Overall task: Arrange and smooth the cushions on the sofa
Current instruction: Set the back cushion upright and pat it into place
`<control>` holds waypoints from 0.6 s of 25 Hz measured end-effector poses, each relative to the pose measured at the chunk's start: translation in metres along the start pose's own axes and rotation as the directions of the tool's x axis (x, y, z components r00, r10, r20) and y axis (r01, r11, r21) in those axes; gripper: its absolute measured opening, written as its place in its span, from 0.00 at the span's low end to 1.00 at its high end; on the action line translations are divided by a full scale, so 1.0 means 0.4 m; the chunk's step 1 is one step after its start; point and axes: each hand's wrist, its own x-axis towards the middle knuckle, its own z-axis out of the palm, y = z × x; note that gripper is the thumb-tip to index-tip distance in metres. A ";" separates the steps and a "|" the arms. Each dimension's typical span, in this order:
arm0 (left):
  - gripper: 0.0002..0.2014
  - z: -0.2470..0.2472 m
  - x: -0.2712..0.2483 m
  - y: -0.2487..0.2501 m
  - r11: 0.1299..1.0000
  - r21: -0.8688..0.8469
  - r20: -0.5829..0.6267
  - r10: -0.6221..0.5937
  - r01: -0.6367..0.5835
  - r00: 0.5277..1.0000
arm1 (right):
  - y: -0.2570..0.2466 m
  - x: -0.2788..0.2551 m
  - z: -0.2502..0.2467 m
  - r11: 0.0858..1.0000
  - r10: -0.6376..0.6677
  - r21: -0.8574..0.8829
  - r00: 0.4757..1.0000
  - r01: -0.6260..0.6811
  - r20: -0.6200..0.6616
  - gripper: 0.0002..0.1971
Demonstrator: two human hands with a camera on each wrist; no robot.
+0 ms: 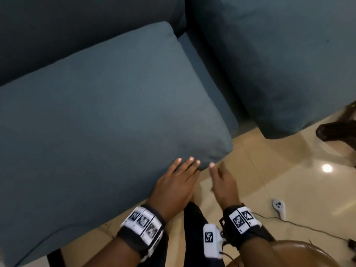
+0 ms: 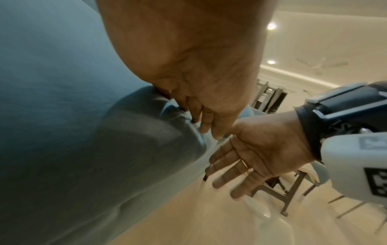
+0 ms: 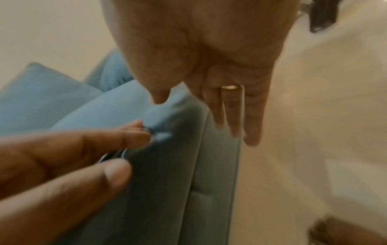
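A large blue-grey seat cushion (image 1: 107, 116) lies on the sofa, its front right corner (image 1: 217, 151) jutting over the floor. My left hand (image 1: 185, 170) rests flat on the cushion's front edge near that corner, fingers straight. In the left wrist view its fingertips (image 2: 194, 116) press into the fabric. My right hand (image 1: 221, 178) hovers just right of the corner, fingers straight and slightly spread, holding nothing. The right wrist view shows its fingers (image 3: 236, 119) beside the cushion's front face (image 3: 178, 182), a ring on one finger.
The sofa back (image 1: 77, 31) rises behind the cushion. A second blue sofa section (image 1: 279, 60) stands to the right across a narrow gap. On the beige tiled floor (image 1: 289, 180) lie a white controller (image 1: 279, 207) with a cable and dark wooden furniture (image 1: 337, 132).
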 end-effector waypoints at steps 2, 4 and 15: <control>0.16 -0.015 -0.128 -0.021 0.985 -0.160 -0.045 -0.068 0.060 0.997 | -0.009 -0.046 0.089 0.996 0.077 -0.057 0.942 -0.062 0.325 0.45; 0.13 -0.028 -0.230 -0.043 0.859 -0.317 0.130 -0.381 0.403 0.915 | -0.032 -0.063 0.186 0.995 0.102 -0.054 0.875 -0.087 0.473 0.35; 0.17 -0.123 -0.511 -0.129 -0.723 -0.681 0.709 -0.690 -0.114 0.144 | -0.249 -0.258 0.210 0.993 -0.111 0.087 0.925 0.085 0.363 0.29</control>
